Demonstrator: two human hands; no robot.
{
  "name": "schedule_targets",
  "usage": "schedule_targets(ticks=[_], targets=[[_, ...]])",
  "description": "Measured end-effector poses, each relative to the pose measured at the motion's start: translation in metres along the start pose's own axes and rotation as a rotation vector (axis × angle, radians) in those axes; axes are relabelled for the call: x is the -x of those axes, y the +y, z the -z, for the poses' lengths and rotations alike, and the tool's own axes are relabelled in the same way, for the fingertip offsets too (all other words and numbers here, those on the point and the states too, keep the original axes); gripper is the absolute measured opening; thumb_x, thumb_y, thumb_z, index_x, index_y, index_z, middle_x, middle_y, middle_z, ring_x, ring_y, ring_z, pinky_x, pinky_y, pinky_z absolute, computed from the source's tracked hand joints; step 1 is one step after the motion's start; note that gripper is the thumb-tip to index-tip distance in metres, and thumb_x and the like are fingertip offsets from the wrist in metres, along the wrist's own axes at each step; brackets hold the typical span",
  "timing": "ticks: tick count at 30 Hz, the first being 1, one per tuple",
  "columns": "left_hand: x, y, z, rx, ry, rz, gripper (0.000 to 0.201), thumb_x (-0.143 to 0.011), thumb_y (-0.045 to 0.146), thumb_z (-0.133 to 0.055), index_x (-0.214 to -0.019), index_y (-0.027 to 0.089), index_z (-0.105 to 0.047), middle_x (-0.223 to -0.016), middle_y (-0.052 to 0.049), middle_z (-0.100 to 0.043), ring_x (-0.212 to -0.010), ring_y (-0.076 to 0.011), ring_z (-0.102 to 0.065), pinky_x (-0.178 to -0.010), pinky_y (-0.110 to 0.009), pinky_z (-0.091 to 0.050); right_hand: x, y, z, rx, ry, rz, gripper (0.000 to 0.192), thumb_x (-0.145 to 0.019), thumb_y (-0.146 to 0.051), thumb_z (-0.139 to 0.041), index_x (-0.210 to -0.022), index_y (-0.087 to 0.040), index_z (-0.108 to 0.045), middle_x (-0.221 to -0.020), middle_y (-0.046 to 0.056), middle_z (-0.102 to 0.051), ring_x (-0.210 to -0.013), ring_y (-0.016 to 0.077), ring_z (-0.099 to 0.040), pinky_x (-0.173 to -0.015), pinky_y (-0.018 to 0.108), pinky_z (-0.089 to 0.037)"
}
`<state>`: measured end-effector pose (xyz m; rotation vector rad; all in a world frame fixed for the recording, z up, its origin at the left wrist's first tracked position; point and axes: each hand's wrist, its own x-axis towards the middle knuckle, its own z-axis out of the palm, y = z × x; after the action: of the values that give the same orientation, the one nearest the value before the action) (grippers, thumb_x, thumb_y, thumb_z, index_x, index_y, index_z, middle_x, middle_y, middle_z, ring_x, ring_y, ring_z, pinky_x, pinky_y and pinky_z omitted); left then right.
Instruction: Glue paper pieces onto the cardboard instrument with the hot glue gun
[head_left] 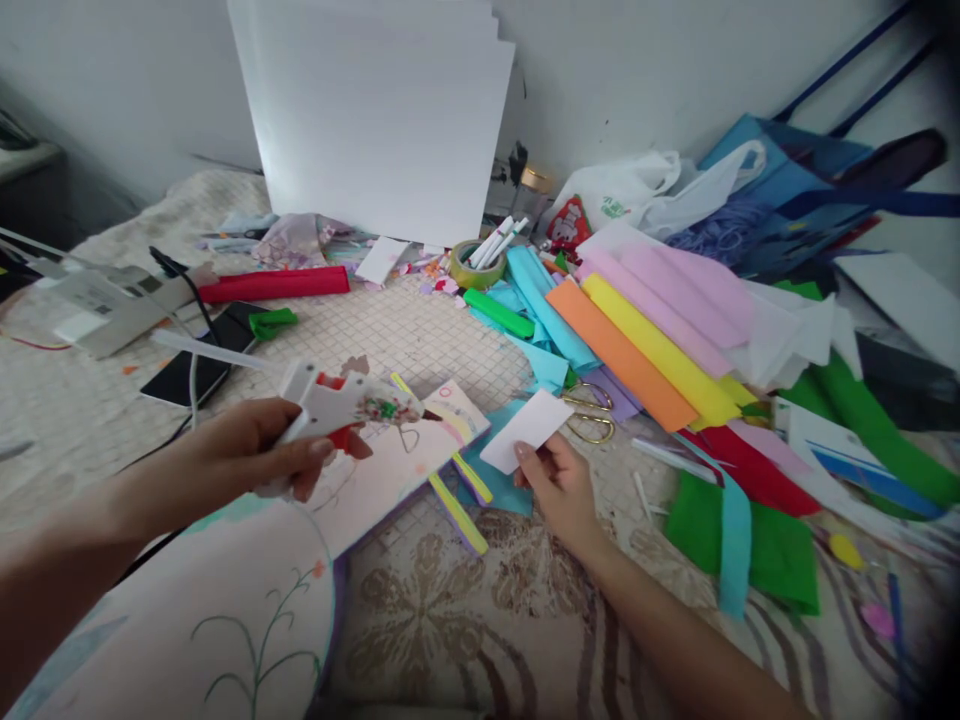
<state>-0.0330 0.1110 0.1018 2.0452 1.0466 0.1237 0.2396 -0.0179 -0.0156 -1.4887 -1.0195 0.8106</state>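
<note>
Card [529,430], white and oblong, is located in the head view right of centre, in the grasp of the right hand [559,490]. Its long axis runs aslant, from lower left, near the end of a decorated board [382,475], to upper right, towards the scissors [590,411]. Blue paper [514,495] shows under and beside it.

Governing relation: the card lies to the right of the glue gun [322,400], whose dark nozzle [433,415] points rightward at it. Nozzle and card are near each other but apart; the nozzle stands over the far end of the board. The right hand is the nearer one, being in contact with the card; the left hand [281,445] is further off, at the gun's grip.

Left hand: closed around the grip, fingers at the red trigger [343,438]. Whether the trigger is pressed cannot be told. A pale glue stick [210,348] projects from the rear of the gun.

Right hand: narrow pinch, thumb upon the card's near edge, remaining fingers curled and partly hidden beneath. The card's broad face is uncovered for the most part.

Surroundings: yellow-edged strips [459,515] protrude from the board's near side. Orange paper [622,355] and yellow paper [660,350] lie beyond the scissors. A tape roll [459,268] sits further back, white pens [491,245] resting on it.
</note>
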Motion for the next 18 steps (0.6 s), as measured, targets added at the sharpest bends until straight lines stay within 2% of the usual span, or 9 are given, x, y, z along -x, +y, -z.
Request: schedule_targets(ticks=[3,6,10,18], targets=[[-0.003,0.004,-0.002,0.024,-0.153,0.026,0.032,-0.086,0.046,-0.044,-0.094,0.023,-0.065,-0.059,0.003,-0.059,-0.052,-0.0099,-0.048,-0.047,-0.019,-0.037,-0.004,-0.002,-0.002,0.028,-0.045,0.02,0.017,-0.086,-0.035,-0.057,-0.081,-0.019,-0.058,-0.056,-0.003,-0.056,-0.048,0.0112,-0.055,-0.045,0.021,-0.043],[-0.005,0.006,-0.002,-0.073,-0.21,0.038,0.039,-0.086,0.053,-0.043,-0.092,0.02,-0.064,-0.065,0.002,-0.06,-0.059,-0.0115,-0.053,-0.054,-0.021,-0.041,-0.007,-0.004,-0.003,0.119,-0.092,0.067,0.017,-0.087,-0.034,-0.055,-0.082,-0.019,-0.06,-0.06,-0.002,-0.056,-0.05,0.0114,-0.055,-0.048,0.022,-0.043],[-0.009,0.01,-0.009,-0.2,-0.205,-0.012,0.043,-0.086,0.057,-0.043,-0.074,0.019,-0.058,-0.063,0.002,-0.059,-0.058,-0.0114,-0.054,-0.055,-0.023,-0.041,-0.008,-0.004,-0.005,0.213,-0.111,0.127,0.017,-0.087,-0.034,-0.053,-0.085,-0.018,-0.061,-0.063,0.0,-0.057,-0.055,0.0127,-0.054,-0.051,0.024,-0.044],[-0.011,0.029,-0.013,-0.383,-0.131,-0.102,0.035,-0.089,0.05,-0.045,-0.071,0.02,-0.05,-0.06,0.004,-0.055,-0.053,-0.0106,-0.049,-0.048,-0.024,-0.035,-0.006,-0.001,-0.007,0.213,-0.089,0.117,0.018,-0.087,-0.035,-0.053,-0.085,-0.019,-0.061,-0.062,0.0,-0.057,-0.056,0.0141,-0.054,-0.052,0.025,-0.043]])
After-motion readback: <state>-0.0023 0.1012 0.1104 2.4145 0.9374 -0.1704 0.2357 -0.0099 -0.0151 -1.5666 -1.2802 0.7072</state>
